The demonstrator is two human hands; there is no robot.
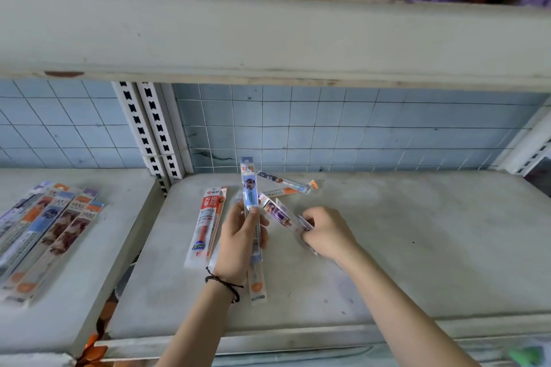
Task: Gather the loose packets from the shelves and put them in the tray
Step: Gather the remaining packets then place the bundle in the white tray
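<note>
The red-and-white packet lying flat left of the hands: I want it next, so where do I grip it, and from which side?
Probably pinch the red-and-white packet at its near end, coming from the front of the shelf: it lies flat, lengthways toward you, and the left hand, holding a blue packet, crowds its right edge.

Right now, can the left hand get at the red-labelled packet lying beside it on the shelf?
Likely within reach, yes: the red-labelled packet lies flat beside the left hand, nothing over it. But that hand grips the blue packet, so its fingers are occupied.
</note>
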